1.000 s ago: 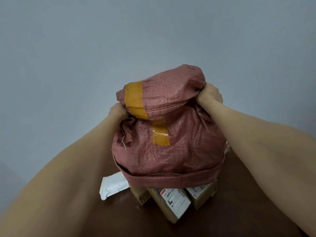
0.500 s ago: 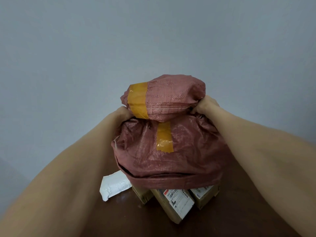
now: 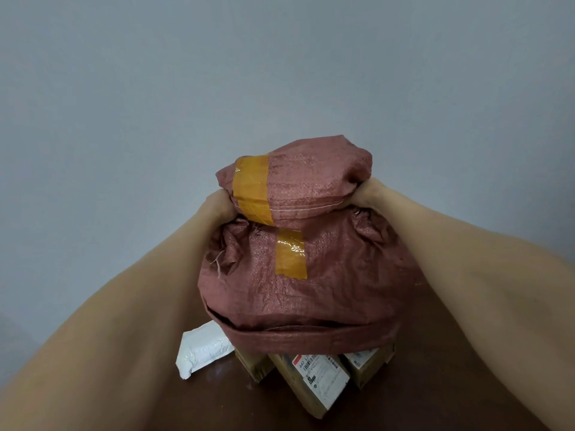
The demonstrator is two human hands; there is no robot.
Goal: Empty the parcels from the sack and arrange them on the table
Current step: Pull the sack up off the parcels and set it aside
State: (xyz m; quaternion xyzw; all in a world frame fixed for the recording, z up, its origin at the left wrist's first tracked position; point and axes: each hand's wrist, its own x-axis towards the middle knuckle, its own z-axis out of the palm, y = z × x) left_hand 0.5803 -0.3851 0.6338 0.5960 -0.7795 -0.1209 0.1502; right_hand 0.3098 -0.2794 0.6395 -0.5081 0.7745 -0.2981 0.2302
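Note:
A reddish-brown woven sack [image 3: 336, 275] patched with orange tape is held upside down above the dark table [image 3: 236, 402]. My left hand [image 3: 217, 205] grips its bunched fabric on the left and my right hand [image 3: 368, 194] grips it on the right, near the sack's upturned bottom. Under the sack's open mouth lie parcels: a white padded mailer [image 3: 203, 349] at the left, a cardboard box with a white label [image 3: 314, 382] in the middle, and two more cardboard boxes [image 3: 368, 367] partly hidden beside it.
A plain grey wall [image 3: 280, 73] fills the background. My forearms frame the sack on both sides, hiding much of the table.
The sack and both hands have come down, and the sack's mouth now hangs closer over the parcels. The parcels on the table have stayed put.

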